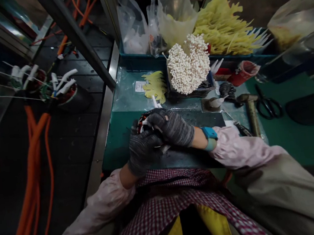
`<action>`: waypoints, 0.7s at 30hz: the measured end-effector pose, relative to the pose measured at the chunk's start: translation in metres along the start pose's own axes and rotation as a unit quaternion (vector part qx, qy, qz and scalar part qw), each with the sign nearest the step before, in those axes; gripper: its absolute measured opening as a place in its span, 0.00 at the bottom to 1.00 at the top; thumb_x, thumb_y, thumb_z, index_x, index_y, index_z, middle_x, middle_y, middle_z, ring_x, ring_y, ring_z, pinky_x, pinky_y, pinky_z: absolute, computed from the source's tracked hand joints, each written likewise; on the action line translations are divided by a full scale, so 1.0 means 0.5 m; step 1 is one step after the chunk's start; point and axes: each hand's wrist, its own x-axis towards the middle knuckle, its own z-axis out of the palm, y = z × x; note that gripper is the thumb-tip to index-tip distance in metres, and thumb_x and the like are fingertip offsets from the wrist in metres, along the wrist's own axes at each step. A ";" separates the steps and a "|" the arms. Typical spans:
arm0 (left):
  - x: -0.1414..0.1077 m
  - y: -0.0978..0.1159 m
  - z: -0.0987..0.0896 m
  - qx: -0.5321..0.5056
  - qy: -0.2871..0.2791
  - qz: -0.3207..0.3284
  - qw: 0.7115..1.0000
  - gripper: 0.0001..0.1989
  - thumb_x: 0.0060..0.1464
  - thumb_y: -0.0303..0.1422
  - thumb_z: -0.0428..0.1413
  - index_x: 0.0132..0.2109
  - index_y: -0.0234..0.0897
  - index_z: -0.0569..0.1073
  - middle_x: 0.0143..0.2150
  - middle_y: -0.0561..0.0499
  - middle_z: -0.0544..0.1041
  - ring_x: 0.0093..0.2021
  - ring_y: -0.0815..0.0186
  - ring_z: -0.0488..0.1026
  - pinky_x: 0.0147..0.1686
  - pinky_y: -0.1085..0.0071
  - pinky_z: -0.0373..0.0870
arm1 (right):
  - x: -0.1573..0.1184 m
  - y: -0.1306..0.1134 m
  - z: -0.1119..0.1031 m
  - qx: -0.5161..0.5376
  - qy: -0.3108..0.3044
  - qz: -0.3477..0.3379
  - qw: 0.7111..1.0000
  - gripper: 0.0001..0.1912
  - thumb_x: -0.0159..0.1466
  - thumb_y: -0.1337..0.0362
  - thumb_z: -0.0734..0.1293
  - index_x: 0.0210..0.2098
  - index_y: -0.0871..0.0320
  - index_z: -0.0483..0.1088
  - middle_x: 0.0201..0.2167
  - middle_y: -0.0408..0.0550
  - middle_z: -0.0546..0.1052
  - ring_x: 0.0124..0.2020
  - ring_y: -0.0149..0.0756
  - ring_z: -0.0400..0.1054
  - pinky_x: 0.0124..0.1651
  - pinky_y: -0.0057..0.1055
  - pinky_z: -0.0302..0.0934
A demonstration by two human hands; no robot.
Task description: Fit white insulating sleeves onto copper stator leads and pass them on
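1. One green workbench [293, 136] is recorded before the person, and a black slatted conveyor [82, 129] is seen along its left side, with a bundle of orange cables [32, 175] laid across it.
2. A teal crate [140, 61] is positioned along the far edge of the bench. Clear plastic bags [132, 30] and a mass of yellow strips [222, 26] are held in or against it.
3. A heap of white round-tipped pieces [187, 63] is stacked in a dark tray just in front of the crate.
4. Two further stators with white sleeves [61, 92] are seen at the left, beyond the bench edge.
5. A teal pad [118, 147] is laid on the near part of the bench, and the wound motor stator [143, 122] is held just above it, between the hands. Only a red-and-white edge of the stator is exposed; the rest is hidden.
6. The left hand [145, 152], in a dark knit glove, is closed around the near side of the stator.
7. The right hand [170, 127], gloved alike, is curled over its top, and the stator is gripped by both hands with no gap visible.
8. A wooden-handled mallet [252, 113] and black-handled scissors [268, 105] are placed to the right of the pad, well apart from the hands.
9. A blue wristband [210, 137] is worn on the right wrist.
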 end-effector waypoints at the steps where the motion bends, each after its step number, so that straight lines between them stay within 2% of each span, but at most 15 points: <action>1: -0.002 -0.004 -0.002 -0.003 -0.005 0.011 1.000 0.04 0.64 0.42 0.69 0.41 0.50 0.86 0.51 0.54 0.90 0.60 0.52 0.85 0.83 0.38 0.51 | 0.009 0.009 -0.005 0.000 0.022 0.011 1.000 0.12 0.79 0.66 0.63 0.54 0.57 0.78 0.49 0.57 0.83 0.49 0.45 0.79 0.57 0.48 0.79; 3: -0.009 -0.012 -0.014 0.003 -0.007 0.050 0.999 0.03 0.67 0.40 0.69 0.43 0.50 0.85 0.50 0.56 0.90 0.57 0.55 0.85 0.83 0.37 0.49 | 0.006 0.021 -0.024 -0.009 0.075 0.048 0.996 0.15 0.80 0.66 0.59 0.59 0.57 0.75 0.53 0.60 0.82 0.55 0.48 0.78 0.62 0.52 0.76; 4: -0.015 -0.014 -0.025 0.023 -0.004 0.070 0.997 0.02 0.67 0.39 0.69 0.44 0.50 0.84 0.51 0.56 0.90 0.56 0.56 0.85 0.82 0.37 0.52 | -0.004 0.023 -0.035 -0.025 0.089 0.075 0.993 0.16 0.80 0.65 0.59 0.61 0.58 0.74 0.56 0.62 0.81 0.57 0.49 0.77 0.63 0.52 0.75; 5: -0.021 -0.016 -0.038 0.056 -0.003 0.088 0.995 0.03 0.68 0.37 0.68 0.47 0.51 0.84 0.52 0.56 0.89 0.57 0.56 0.84 0.80 0.39 0.58 | -0.017 0.022 -0.044 -0.046 0.077 0.108 0.990 0.17 0.80 0.63 0.60 0.63 0.59 0.72 0.58 0.64 0.81 0.58 0.50 0.77 0.63 0.51 0.74; 7: -0.028 -0.016 -0.069 0.129 -0.017 0.111 0.985 0.13 0.68 0.30 0.67 0.55 0.53 0.83 0.56 0.54 0.88 0.57 0.56 0.83 0.69 0.51 0.74 | -0.039 0.018 -0.052 -0.088 0.003 0.168 0.982 0.23 0.78 0.57 0.66 0.68 0.63 0.70 0.58 0.66 0.81 0.55 0.52 0.78 0.59 0.49 0.76; 9: -0.022 -0.018 -0.104 0.154 -0.056 0.124 0.979 0.22 0.68 0.23 0.62 0.63 0.52 0.81 0.55 0.52 0.87 0.53 0.59 0.83 0.54 0.63 0.80 | -0.041 0.021 -0.046 -0.103 -0.080 0.184 0.974 0.30 0.75 0.53 0.71 0.69 0.65 0.71 0.56 0.65 0.83 0.50 0.51 0.80 0.53 0.46 0.77; 11: -0.001 -0.025 -0.135 0.112 -0.129 0.146 0.975 0.26 0.68 0.22 0.58 0.66 0.49 0.79 0.56 0.51 0.87 0.53 0.60 0.83 0.50 0.66 0.81 | -0.017 0.038 -0.035 -0.094 -0.112 0.159 0.976 0.29 0.74 0.53 0.73 0.68 0.64 0.73 0.56 0.63 0.84 0.49 0.49 0.80 0.53 0.43 0.76; 13: 0.027 -0.036 -0.160 0.059 -0.193 0.167 0.965 0.24 0.69 0.22 0.54 0.65 0.49 0.80 0.58 0.51 0.86 0.55 0.58 0.83 0.53 0.64 0.82 | 0.021 0.067 -0.024 -0.068 -0.131 0.103 0.984 0.26 0.73 0.56 0.74 0.65 0.63 0.75 0.54 0.60 0.85 0.48 0.45 0.80 0.53 0.39 0.75; 15: 0.045 -0.047 -0.178 0.055 -0.215 0.189 0.956 0.24 0.68 0.21 0.52 0.60 0.49 0.82 0.57 0.52 0.87 0.54 0.57 0.84 0.51 0.62 0.82 | 0.053 0.094 -0.018 -0.024 -0.161 0.036 0.986 0.22 0.72 0.60 0.75 0.62 0.62 0.77 0.51 0.55 0.86 0.46 0.41 0.80 0.52 0.36 0.75; 18: 0.033 -0.056 -0.187 0.137 -0.163 0.224 0.951 0.21 0.67 0.20 0.53 0.54 0.48 0.82 0.52 0.52 0.89 0.50 0.57 0.85 0.44 0.62 0.77 | 0.059 0.108 -0.020 0.005 -0.150 -0.010 0.989 0.21 0.73 0.60 0.75 0.62 0.60 0.78 0.53 0.55 0.85 0.48 0.41 0.80 0.53 0.38 0.76; 19: 0.021 -0.057 -0.185 0.166 -0.140 0.228 0.949 0.20 0.67 0.21 0.54 0.54 0.49 0.82 0.53 0.52 0.89 0.52 0.57 0.84 0.47 0.61 0.76 | 0.049 0.107 -0.028 -0.002 -0.126 -0.004 0.992 0.23 0.73 0.58 0.75 0.64 0.60 0.77 0.55 0.57 0.84 0.50 0.44 0.80 0.55 0.41 0.77; 21: -0.004 -0.061 -0.173 0.194 -0.106 0.215 0.951 0.18 0.67 0.25 0.58 0.58 0.50 0.81 0.58 0.52 0.88 0.61 0.57 0.82 0.60 0.58 0.73 | 0.018 0.105 -0.056 -0.031 -0.040 0.013 0.999 0.30 0.73 0.52 0.75 0.68 0.60 0.74 0.58 0.60 0.82 0.53 0.48 0.80 0.57 0.46 0.77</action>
